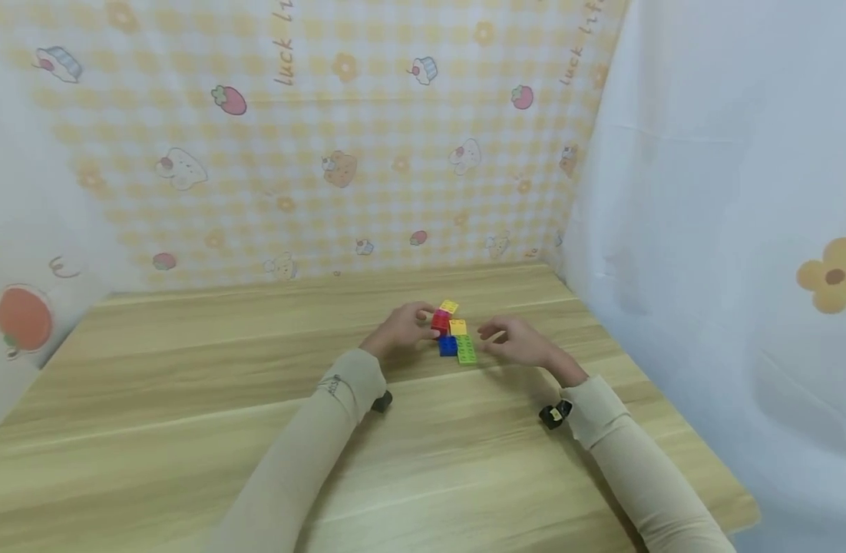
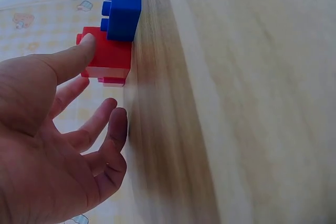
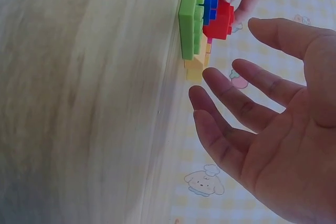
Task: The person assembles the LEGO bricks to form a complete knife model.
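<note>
Toy building bricks form a small cluster on the table. My left hand [image 1: 401, 326] is at its left side, its thumb on the red brick [image 2: 107, 51] and a finger at that brick's far side; the lower fingers are loosely bent and free. Beside the red brick sits the blue brick [image 1: 447, 346], against the long green brick [image 1: 467, 349]. A yellow brick [image 1: 457, 327] lies behind the green one. Farther back, a pink brick [image 1: 442, 313] and another yellow brick [image 1: 450, 306] adjoin the red. To the cluster's right, my right hand [image 3: 278, 103] hovers with relaxed fingers, touching nothing.
The wooden table [image 1: 188, 445] extends around the bricks. A patterned yellow-check curtain [image 1: 381, 207] hangs along its back edge, and a white cloth [image 1: 699, 230] along the right side. Dark wrist cameras [image 1: 554, 415] sit at both cuffs.
</note>
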`<state>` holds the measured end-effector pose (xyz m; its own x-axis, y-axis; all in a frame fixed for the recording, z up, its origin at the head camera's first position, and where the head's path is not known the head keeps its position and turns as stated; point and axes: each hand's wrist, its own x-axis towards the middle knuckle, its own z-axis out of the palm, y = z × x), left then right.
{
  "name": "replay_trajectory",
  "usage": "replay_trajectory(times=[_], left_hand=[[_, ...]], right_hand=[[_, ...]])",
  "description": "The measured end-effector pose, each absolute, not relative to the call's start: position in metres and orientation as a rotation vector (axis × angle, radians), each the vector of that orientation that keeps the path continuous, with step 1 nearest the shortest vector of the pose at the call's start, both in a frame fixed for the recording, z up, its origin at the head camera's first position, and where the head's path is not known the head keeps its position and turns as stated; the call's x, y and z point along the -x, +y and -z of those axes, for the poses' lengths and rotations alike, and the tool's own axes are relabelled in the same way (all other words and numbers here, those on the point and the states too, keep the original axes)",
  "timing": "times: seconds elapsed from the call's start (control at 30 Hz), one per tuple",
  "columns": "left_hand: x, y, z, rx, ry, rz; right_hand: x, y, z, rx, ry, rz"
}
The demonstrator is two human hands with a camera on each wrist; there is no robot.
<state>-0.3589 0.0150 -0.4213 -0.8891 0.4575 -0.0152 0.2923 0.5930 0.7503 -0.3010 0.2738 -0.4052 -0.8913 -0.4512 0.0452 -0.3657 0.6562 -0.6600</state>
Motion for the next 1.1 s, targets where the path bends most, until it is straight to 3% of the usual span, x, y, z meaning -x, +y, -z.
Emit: replay_trajectory(times=[0.57,1.1], left_hand=[[0.352,-0.006,0.423,-0.562,2.629,-1.192],[0.325,-0.068,0.414,-0.485,2.696,-1.27]], right_hand=[[0.308,0.276,0.413,0.663,2.727,1.074],[0.306,0.264,0.405,0.692,2.718,1.068]])
